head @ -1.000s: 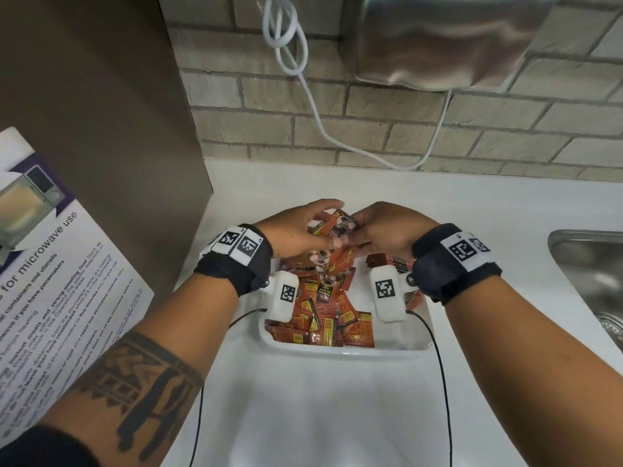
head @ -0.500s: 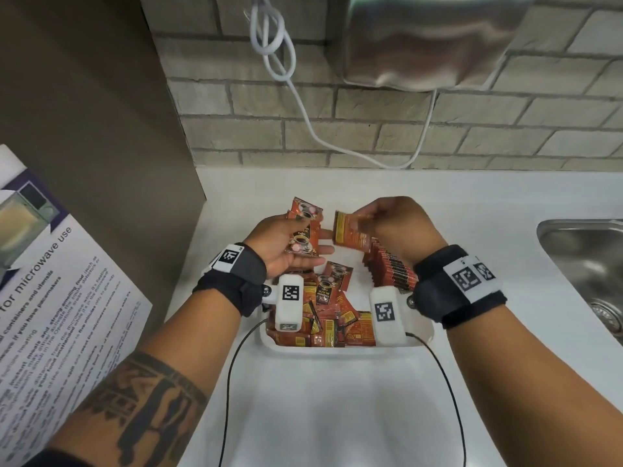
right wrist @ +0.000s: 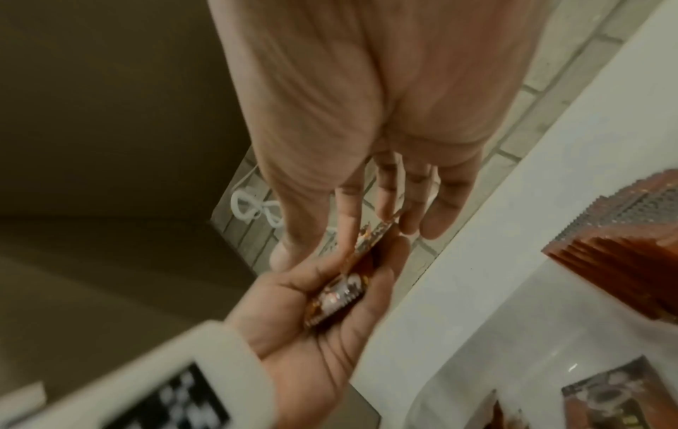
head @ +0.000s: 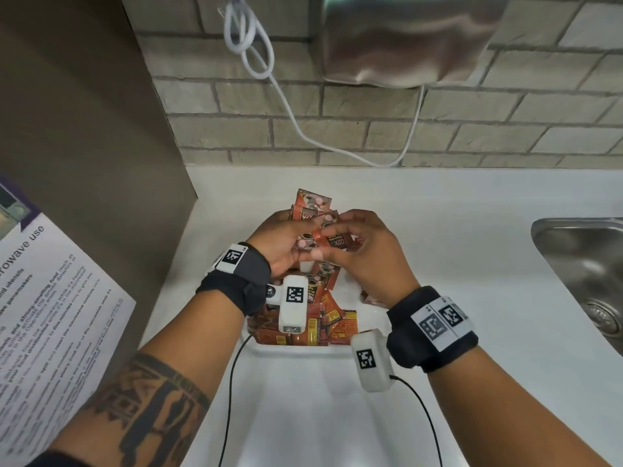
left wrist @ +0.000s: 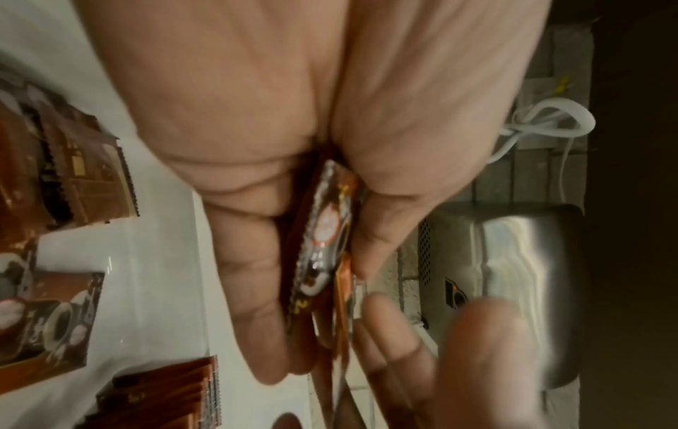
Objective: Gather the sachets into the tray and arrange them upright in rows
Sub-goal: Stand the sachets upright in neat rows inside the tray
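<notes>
My left hand is raised over the far end of the white tray and grips a small stack of red-brown sachets upright between thumb and fingers. My right hand pinches one more sachet and presses it against that stack. The left wrist view shows the stack edge-on in the left hand. In the right wrist view the pinched sachet meets the stack. Loose sachets lie jumbled in the tray. An upright row stands along its right side, mostly hidden in the head view.
A steel sink is set into the white counter at the right. A brown panel and a microwave notice stand at the left. A white cord and a steel wall unit hang on the brick wall behind.
The right hand has brought its single sachet leftward from a gap apart onto the stack in the left hand. Both hands now meet over the tray's far end.
</notes>
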The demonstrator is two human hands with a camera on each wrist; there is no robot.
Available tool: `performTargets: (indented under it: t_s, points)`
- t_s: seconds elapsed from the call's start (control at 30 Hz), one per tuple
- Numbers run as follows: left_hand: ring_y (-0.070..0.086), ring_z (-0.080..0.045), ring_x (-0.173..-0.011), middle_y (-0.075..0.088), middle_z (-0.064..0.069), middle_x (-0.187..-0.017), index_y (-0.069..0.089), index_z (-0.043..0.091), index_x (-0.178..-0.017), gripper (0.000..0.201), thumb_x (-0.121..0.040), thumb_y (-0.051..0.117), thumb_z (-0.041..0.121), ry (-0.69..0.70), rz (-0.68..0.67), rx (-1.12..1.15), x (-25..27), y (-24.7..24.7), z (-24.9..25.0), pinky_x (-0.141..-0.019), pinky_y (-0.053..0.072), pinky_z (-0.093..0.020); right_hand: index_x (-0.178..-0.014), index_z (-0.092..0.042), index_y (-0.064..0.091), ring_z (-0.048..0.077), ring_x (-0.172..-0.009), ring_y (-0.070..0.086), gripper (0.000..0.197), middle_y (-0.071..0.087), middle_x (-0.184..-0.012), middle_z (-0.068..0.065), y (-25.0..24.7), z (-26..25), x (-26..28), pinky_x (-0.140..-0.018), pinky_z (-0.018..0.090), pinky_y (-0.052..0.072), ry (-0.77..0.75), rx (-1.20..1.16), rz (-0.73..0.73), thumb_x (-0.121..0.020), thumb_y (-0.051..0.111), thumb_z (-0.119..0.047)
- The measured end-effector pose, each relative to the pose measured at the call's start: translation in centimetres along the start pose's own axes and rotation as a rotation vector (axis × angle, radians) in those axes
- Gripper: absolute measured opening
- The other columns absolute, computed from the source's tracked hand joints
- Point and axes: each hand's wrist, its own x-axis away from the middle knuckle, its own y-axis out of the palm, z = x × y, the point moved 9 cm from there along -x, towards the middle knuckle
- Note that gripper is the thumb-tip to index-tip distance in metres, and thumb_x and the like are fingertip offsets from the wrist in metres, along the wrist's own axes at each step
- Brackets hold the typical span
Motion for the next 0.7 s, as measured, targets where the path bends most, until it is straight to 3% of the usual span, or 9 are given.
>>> performTargets:
  t_s: [0.1,0.17,0.27,0.37,0.43,0.53,0.7]
  points:
    - [0.074,-0.026,-0.091,0.075,-0.012,-0.108,0.069,0.005,-0.118,0.023,-0.095,0.066,0.010,0.017,0.048,0.009,-0.3,0.1,-0.2,-0.074,0.062,-0.043,-0.108,-0.026,0.065,0.008,-0.097,0.068,0.044,0.066,-0.107,-0.011,-2.0,1.6,-0.2,-0.081,0.028,0.056,0.169,-0.157,0.090,-0.074,0.087,-0.041]
    - [0.073,-0.029,-0.094,0.075,-0.012,-0.112,0.069,0.005,-0.119,0.026,-0.093,0.069,0.010,0.033,0.077,0.036,-0.3,0.4,-0.3,-0.079,0.062,-0.045,-0.111,-0.018,0.059,0.016,-0.090,0.072,0.045,0.071,-0.101,-0.001,-1.8,2.7,-0.3,-0.073,0.030,0.058,0.285,-0.255,0.011,-0.076,0.087,-0.029]
    - [0.072,-0.034,-0.100,0.073,-0.015,-0.115,0.069,0.004,-0.119,0.029,-0.090,0.071,0.006,0.038,0.149,0.041,-0.2,0.4,-0.6,-0.077,0.062,-0.046,-0.112,-0.007,0.060,0.023,-0.086,0.072,0.036,0.074,-0.097,0.012,-1.0,3.5,-0.3,-0.066,0.025,0.055,0.359,-0.431,-0.108,-0.082,0.080,-0.008]
    - [0.069,-0.034,-0.107,0.072,-0.016,-0.117,0.069,0.000,-0.116,0.029,-0.087,0.072,0.002,0.015,0.212,-0.044,0.3,0.1,-1.0,-0.069,0.062,-0.040,-0.110,-0.007,0.062,0.021,-0.079,0.070,0.029,0.073,-0.087,0.009,-1.7,3.9,-0.5,-0.068,0.028,0.058,0.380,-0.527,-0.050,-0.084,0.074,0.000]
    - [0.071,-0.029,-0.102,0.074,-0.012,-0.108,0.072,0.003,-0.106,0.021,-0.085,0.074,0.001,-0.006,0.207,-0.104,0.7,0.0,-1.3,-0.072,0.062,-0.042,-0.111,-0.008,0.063,0.021,-0.079,0.070,0.027,0.073,-0.088,0.010,-2.0,3.9,-0.7,-0.069,0.030,0.057,0.371,-0.588,0.004,-0.087,0.071,0.001]
    - [0.075,-0.024,-0.092,0.076,-0.008,-0.098,0.073,0.009,-0.100,0.017,-0.085,0.076,0.003,-0.028,0.083,-0.183,1.3,1.3,-1.7,-0.073,0.062,-0.040,-0.113,-0.011,0.061,0.021,-0.078,0.070,0.026,0.072,-0.087,0.005,-2.0,3.0,-0.8,-0.068,0.030,0.057,0.329,-0.654,0.102,-0.090,0.069,-0.001]
    - [0.074,-0.021,-0.086,0.075,-0.013,-0.099,0.072,0.009,-0.108,0.023,-0.085,0.075,0.003,-0.027,-0.037,-0.111,1.7,3.1,-1.6,-0.068,0.061,-0.034,-0.112,-0.003,0.064,0.033,-0.094,0.073,0.024,0.074,-0.106,0.017,-0.1,1.5,-0.1,-0.081,0.048,0.059,0.323,-0.796,0.168,-0.089,0.072,-0.004]
